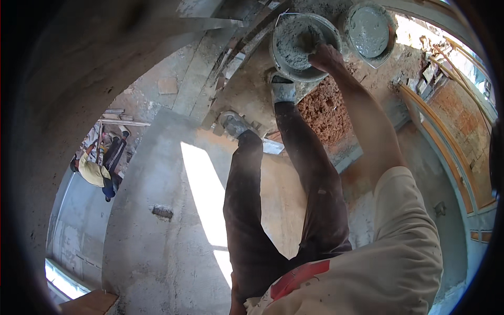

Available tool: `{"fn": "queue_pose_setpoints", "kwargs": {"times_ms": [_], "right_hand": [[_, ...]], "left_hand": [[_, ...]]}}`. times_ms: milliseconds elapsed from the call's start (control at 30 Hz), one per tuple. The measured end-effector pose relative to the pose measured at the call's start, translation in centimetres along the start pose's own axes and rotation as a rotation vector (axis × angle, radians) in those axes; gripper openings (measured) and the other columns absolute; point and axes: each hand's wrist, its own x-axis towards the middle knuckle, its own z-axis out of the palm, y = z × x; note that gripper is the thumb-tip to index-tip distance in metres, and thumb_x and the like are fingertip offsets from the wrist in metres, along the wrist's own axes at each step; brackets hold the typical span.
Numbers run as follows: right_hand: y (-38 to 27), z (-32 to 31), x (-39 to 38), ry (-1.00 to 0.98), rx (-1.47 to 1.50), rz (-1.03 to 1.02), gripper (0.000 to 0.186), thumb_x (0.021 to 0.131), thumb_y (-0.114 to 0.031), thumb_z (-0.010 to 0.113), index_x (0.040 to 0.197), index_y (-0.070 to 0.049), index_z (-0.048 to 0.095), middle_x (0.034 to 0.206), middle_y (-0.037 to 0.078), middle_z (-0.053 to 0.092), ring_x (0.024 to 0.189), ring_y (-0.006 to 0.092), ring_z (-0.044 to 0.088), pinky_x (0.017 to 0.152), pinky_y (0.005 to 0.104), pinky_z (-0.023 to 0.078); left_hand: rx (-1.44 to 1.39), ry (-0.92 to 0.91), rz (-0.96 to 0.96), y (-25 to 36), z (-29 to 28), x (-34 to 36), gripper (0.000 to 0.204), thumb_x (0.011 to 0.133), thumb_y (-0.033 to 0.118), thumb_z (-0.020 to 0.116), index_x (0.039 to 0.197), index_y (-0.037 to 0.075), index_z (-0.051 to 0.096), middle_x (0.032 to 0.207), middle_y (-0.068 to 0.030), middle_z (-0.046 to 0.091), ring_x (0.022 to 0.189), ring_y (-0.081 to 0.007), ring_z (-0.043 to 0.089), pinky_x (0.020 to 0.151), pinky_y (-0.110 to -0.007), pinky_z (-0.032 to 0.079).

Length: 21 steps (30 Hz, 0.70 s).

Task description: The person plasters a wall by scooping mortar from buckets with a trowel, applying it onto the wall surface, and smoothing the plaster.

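While looking down past a broad grey cement surface (142, 241) on the left, crossed by a bright strip of sunlight (202, 189), see a loose cream short-sleeved shirt (378, 273) with a red patch, filling much of the lower right. Past the shirt, find a pair of dusty dark brown trousers (244, 194), legs set apart, and off to the right an orange-brown panel (462, 126) edged with curving timber. At top centre, just beyond the right foot, note a round grey bucket (299, 75) with a thin wire handle, partly filled with lumpy grey mortar (287, 39). Just to its right, see a second round grey bucket (375, 59), holding wetter, smoother grey mix (370, 31). Below both, notice a heap of crumbly reddish-brown soil (323, 113). Far left, small with distance, spot a co-worker in a pale yellow top (93, 170), near scattered timber pieces. Nearer, see two shoes caked in grey (283, 92), one ahead of the other. Over the first bucket's near right rim, find the right hand (326, 58), narrow, fingers bent down toward the mortar beside a dark, blurred shape; cannot tell whether gripping it. Cannot see the left hand, nor tell its state. Smallest, note a rough oblong hole (162, 211) in the cement surface.
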Motion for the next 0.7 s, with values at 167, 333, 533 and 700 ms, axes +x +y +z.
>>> {"fn": "queue_pose_setpoints", "kwargs": {"times_ms": [167, 333, 533, 700], "right_hand": [[5.4, 1.5, -1.2, -0.206, 0.148, -0.510, 0.038, 0.086, -0.027, 0.063, 0.120, -0.013, 0.071, 0.113, 0.017, 0.073, 0.104, 0.0332, 0.070, 0.093, 0.0427, 0.055], [8.6, -2.1, -10.5, -0.095, 0.490, -0.403, 0.032, 0.087, -0.025, 0.064, 0.108, -0.002, 0.072, 0.094, 0.016, 0.073, 0.079, 0.0205, 0.070, 0.071, 0.0366, 0.059], [-1.5, -11.4, -29.7, -0.017, 1.048, -0.544, 0.027, 0.087, -0.012, 0.062, 0.112, -0.006, 0.069, 0.069, 0.006, 0.064, 0.055, 0.0158, 0.058, 0.056, 0.0282, 0.048], [-13.0, -33.6, -47.7, -0.149, 1.951, -0.766, 0.026, 0.081, -0.007, 0.061, 0.105, 0.003, 0.065, 0.073, 0.010, 0.062, 0.050, 0.0165, 0.057, 0.047, 0.0279, 0.048]], "left_hand": [[-0.019, 0.034, 0.016, 1.2, -0.2, 0.8, 0.026, 0.094, 0.015, 0.056, 0.113, 0.010, 0.072, 0.096, -0.0156, 0.073, 0.089, -0.0296, 0.072, 0.076, -0.042, 0.057], [0.016, 0.122, 0.249, 3.5, -3.2, 5.5, 0.026, 0.093, 0.015, 0.056, 0.113, 0.010, 0.072, 0.094, -0.0159, 0.074, 0.087, -0.0293, 0.073, 0.075, -0.042, 0.057], [-0.461, 0.395, 0.040, 8.7, -11.0, 9.5, 0.019, 0.078, 0.005, 0.075, 0.064, -0.001, 0.065, 0.058, -0.0031, 0.061, 0.052, -0.0155, 0.060, 0.050, -0.038, 0.049], [-0.328, 0.468, 0.726, 6.8, -24.2, 18.5, 0.011, 0.083, 0.002, 0.072, 0.087, -0.007, 0.066, 0.083, -0.0160, 0.071, 0.070, -0.0207, 0.069, 0.059, -0.030, 0.053]]}}
